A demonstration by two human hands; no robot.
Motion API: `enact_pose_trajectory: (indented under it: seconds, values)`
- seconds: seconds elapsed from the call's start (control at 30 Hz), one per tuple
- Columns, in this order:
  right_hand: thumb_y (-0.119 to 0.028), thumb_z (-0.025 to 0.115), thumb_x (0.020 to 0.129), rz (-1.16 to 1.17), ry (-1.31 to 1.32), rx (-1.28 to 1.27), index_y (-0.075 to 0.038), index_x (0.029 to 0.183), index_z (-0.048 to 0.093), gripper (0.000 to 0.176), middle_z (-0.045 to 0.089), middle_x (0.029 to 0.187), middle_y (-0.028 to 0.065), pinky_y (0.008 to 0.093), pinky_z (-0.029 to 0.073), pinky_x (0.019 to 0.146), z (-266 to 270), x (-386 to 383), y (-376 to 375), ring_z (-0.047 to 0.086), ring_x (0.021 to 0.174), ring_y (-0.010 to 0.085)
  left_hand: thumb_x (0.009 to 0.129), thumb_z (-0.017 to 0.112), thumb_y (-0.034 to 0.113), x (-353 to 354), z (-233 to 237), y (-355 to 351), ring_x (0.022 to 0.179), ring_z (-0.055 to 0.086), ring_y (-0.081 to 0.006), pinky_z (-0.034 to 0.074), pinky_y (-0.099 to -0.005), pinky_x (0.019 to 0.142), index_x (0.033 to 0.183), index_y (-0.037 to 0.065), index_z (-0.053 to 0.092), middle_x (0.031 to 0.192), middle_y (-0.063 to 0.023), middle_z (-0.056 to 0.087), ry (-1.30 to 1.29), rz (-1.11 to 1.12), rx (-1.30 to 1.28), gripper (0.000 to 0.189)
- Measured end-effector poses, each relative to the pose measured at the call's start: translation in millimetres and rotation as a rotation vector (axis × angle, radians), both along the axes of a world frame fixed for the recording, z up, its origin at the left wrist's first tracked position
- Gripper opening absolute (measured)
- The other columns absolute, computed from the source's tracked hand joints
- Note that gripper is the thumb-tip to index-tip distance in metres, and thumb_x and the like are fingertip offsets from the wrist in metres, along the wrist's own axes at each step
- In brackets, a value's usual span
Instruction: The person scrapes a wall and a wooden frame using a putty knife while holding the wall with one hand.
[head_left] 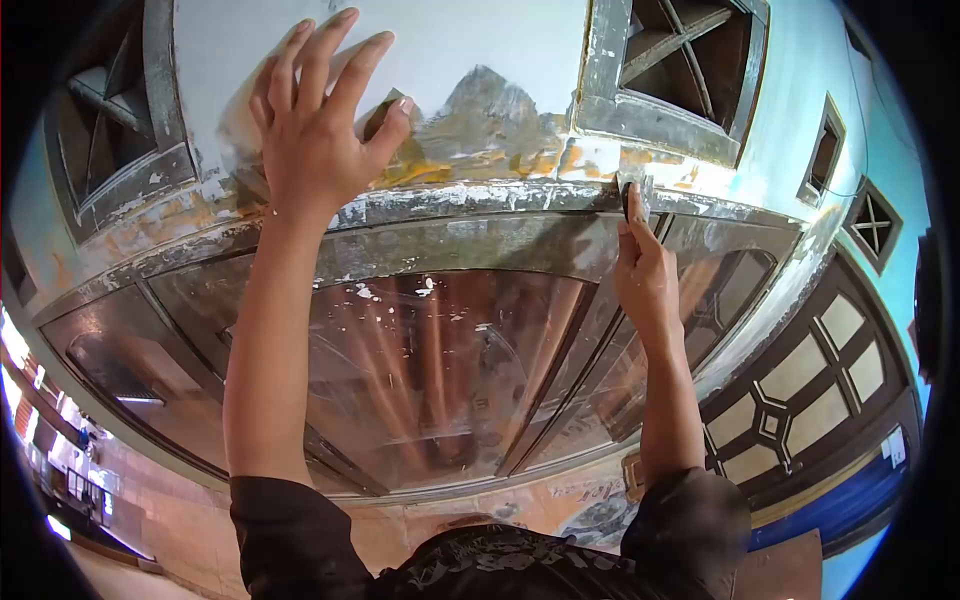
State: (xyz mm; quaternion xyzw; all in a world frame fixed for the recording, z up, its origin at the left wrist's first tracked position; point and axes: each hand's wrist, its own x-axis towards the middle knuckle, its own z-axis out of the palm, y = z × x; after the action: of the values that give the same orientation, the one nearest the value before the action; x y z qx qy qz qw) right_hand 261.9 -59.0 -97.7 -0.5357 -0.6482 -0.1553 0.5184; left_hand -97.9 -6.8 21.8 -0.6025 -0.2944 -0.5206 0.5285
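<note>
Patched wall (480, 40) is spanning upper centre; your left hand (318, 150) is splaying empty, your right hand (650, 268) gripping a likely springy scraper (647, 184) by its handle (627, 203).

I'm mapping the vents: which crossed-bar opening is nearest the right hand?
The large opening above the right hand; the other large one is left of the left hand, the small one farther right.

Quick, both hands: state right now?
Left hand: open, fingers spread against the wall, holding nothing visible.
Right hand: closed on a scraper.
</note>
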Motion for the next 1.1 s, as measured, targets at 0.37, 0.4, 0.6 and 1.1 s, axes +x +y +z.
enact_pose_trajectory:
  seconds: [0.37, 0.4, 0.6, 1.1]
  values:
    - [-0.019, 0.054, 0.114, -0.072, 0.091, -0.224, -0.020, 0.162, 0.048, 0.048, 0.072, 0.109, 0.0327, 0.0347, 0.053, 0.075, 15, -13, -14, 0.066, 0.081, 0.0150, 0.092, 0.074, 0.043, 0, -1, 1, 0.149, 0.044, -0.0305, 0.028, -0.0517, 0.124, 0.143, 0.029, 0.068, 0.160, 0.0031, 0.052, -0.003, -0.008, -0.005, 0.053]
    - [-0.019, 0.054, 0.114, -0.039, 0.087, -0.161, -0.019, 0.161, 0.049, 0.048, 0.070, 0.117, 0.0325, 0.0340, 0.053, 0.077, 18, -14, -11, 0.065, 0.088, 0.0113, 0.092, 0.074, 0.043, -1, -1, 1, 0.149, 0.044, -0.0305, 0.028, -0.0517, 0.124, 0.143, 0.029, 0.068, 0.160, 0.0031, 0.052, -0.003, -0.004, -0.006, 0.053]
    - [-0.018, 0.055, 0.113, -0.095, 0.105, -0.251, -0.016, 0.159, 0.051, 0.046, 0.070, 0.115, 0.0339, 0.0327, 0.053, 0.075, 25, -19, -15, 0.044, 0.083, 0.0105, 0.093, 0.073, 0.044, 0, -1, 3, 0.149, 0.043, -0.0303, 0.029, -0.0527, 0.123, 0.143, 0.030, 0.068, 0.159, 0.0038, 0.052, -0.002, -0.017, 0.004, 0.052]
    - [-0.017, 0.055, 0.113, -0.029, 0.031, -0.086, -0.021, 0.161, 0.050, 0.048, 0.055, 0.075, 0.0272, 0.0346, 0.046, 0.063, 27, -11, -5, 0.040, 0.066, 0.0174, 0.094, 0.072, 0.045, 1, -1, 0, 0.149, 0.044, -0.0304, 0.028, -0.0524, 0.124, 0.143, 0.030, 0.068, 0.159, 0.0035, 0.053, -0.019, 0.020, -0.010, 0.052]
